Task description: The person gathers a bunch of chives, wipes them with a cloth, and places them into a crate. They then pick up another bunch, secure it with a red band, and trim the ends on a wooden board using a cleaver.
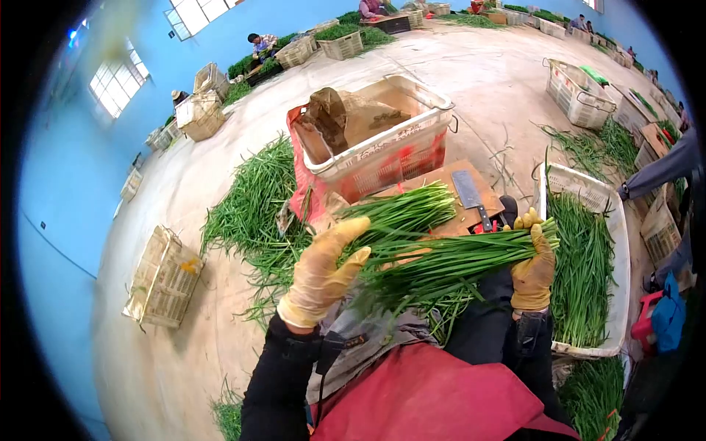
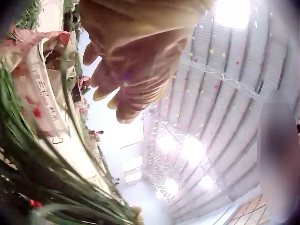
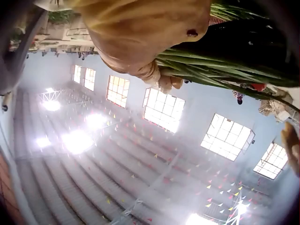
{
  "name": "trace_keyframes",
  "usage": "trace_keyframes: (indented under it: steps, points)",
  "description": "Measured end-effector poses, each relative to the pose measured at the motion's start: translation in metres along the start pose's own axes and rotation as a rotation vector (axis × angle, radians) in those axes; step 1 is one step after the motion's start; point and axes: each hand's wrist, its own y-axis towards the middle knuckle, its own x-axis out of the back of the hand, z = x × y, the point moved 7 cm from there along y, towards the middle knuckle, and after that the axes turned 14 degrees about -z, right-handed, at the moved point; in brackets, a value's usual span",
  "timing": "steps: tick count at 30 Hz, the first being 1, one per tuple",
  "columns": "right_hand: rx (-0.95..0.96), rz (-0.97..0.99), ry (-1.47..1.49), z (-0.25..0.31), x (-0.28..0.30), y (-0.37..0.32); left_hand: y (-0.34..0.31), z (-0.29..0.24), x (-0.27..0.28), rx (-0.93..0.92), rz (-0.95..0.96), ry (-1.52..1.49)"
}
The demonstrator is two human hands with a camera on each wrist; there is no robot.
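Observation:
A pale yellow glove covers my right hand [image 1: 533, 270], which grips a bunch of long green garlic chives [image 1: 463, 257] near its stem ends. The leaves extend leftward across my lap. My left hand [image 1: 323, 273], also gloved, is raised beside the leafy end, fingers extended and thumb apart; in the left wrist view nothing lies within its fingers [image 2: 123, 101]. Behind the held bunch, another pile of chives [image 1: 415, 209] rests on a wooden board [image 1: 441, 180]. A cleaver [image 1: 468, 191] with a black handle lies on that board, right of the pile.
Ahead stands a large white crate [image 1: 390, 151] with red marks and brown sacking. Loose chives [image 1: 257, 198] heap on the floor to the left. At my right is a white basket [image 1: 622, 268] filled with chives. A yellowed crate [image 1: 163, 278] stands farther left; people sit among crates farther back.

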Motion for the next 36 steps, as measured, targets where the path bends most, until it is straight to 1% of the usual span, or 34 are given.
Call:
trace_keyframes:
  steps: [2, 3, 5, 6, 7, 8, 9, 12, 13, 14, 15, 16, 17, 20, 21, 24, 25, 26, 28, 30, 32, 34, 35, 36]
  points:
    - [0.041, 0.053, -0.059, -0.005, -0.009, -0.001, 0.007, -0.019, 0.001, 0.034, 0.001, -0.098]
    - [0.055, 0.003, -0.062, -0.010, -0.027, -0.010, 0.009, -0.038, -0.007, -0.016, 0.063, -0.084]
    - [0.042, 0.053, -0.106, -0.026, -0.050, -0.023, 0.005, -0.063, -0.036, -0.137, 0.207, -0.012]
    - [0.038, 0.078, -0.129, -0.033, -0.061, -0.030, -0.001, -0.075, -0.049, -0.253, 0.234, 0.089]
    - [0.045, 0.045, -0.169, -0.038, -0.074, -0.042, -0.004, -0.076, -0.064, -0.215, 0.280, 0.108]
    - [0.023, 0.077, -0.153, -0.049, -0.074, -0.045, -0.007, -0.073, -0.077, -0.178, 0.325, 0.126]
    - [0.001, 0.084, -0.113, -0.054, -0.082, -0.054, -0.012, -0.070, -0.086, -0.178, 0.300, 0.143]
    - [-0.066, 0.054, -0.069, -0.066, -0.086, -0.066, -0.020, -0.054, -0.098, -0.066, 0.293, -0.011]
    - [-0.089, 0.040, -0.040, -0.069, -0.085, -0.067, -0.023, -0.052, -0.096, -0.159, 0.169, -0.074]
    - [-0.120, 0.010, -0.015, -0.072, -0.079, -0.071, -0.033, -0.041, -0.100, -0.102, 0.161, 0.002]
    - [-0.131, 0.030, 0.006, -0.077, -0.073, -0.070, -0.040, -0.035, -0.105, -0.107, 0.163, 0.019]
    - [-0.138, 0.000, 0.003, -0.081, -0.065, -0.070, -0.042, -0.031, -0.110, -0.117, 0.160, 0.036]
    - [-0.159, -0.054, 0.013, -0.082, -0.058, -0.072, -0.047, -0.025, -0.114, -0.040, 0.211, 0.059]
    - [-0.163, -0.144, -0.023, -0.086, -0.036, -0.064, -0.059, -0.013, -0.128, -0.046, 0.269, 0.124]
    - [-0.154, -0.163, -0.047, -0.086, -0.026, -0.058, -0.061, -0.011, -0.131, -0.020, 0.276, 0.096]
    - [0.046, -0.127, -0.260, -0.060, 0.011, -0.024, -0.062, -0.003, -0.127, 0.017, 0.411, 0.214]
    - [0.058, -0.186, -0.184, -0.045, 0.028, -0.007, -0.068, 0.020, -0.129, 0.037, 0.431, 0.175]
    - [0.069, -0.247, -0.109, -0.028, 0.047, 0.007, -0.063, 0.028, -0.117, 0.062, 0.370, 0.188]
    - [0.068, -0.282, -0.088, -0.008, 0.066, 0.015, -0.048, 0.054, -0.106, 0.060, 0.276, 0.224]
    - [0.030, -0.223, -0.170, -0.013, 0.074, 0.016, -0.024, 0.077, -0.105, 0.151, 0.282, 0.244]
    - [-0.001, -0.254, -0.288, -0.028, 0.081, 0.016, 0.005, 0.087, -0.105, 0.180, 0.323, 0.271]
    - [-0.013, -0.292, -0.294, -0.035, 0.094, 0.025, 0.027, 0.106, -0.113, 0.128, 0.319, 0.332]
    - [-0.018, -0.313, -0.302, -0.038, 0.100, 0.031, 0.038, 0.117, -0.120, 0.096, 0.308, 0.293]
    - [-0.025, -0.332, -0.312, -0.042, 0.106, 0.038, 0.048, 0.124, -0.126, 0.080, 0.329, 0.321]
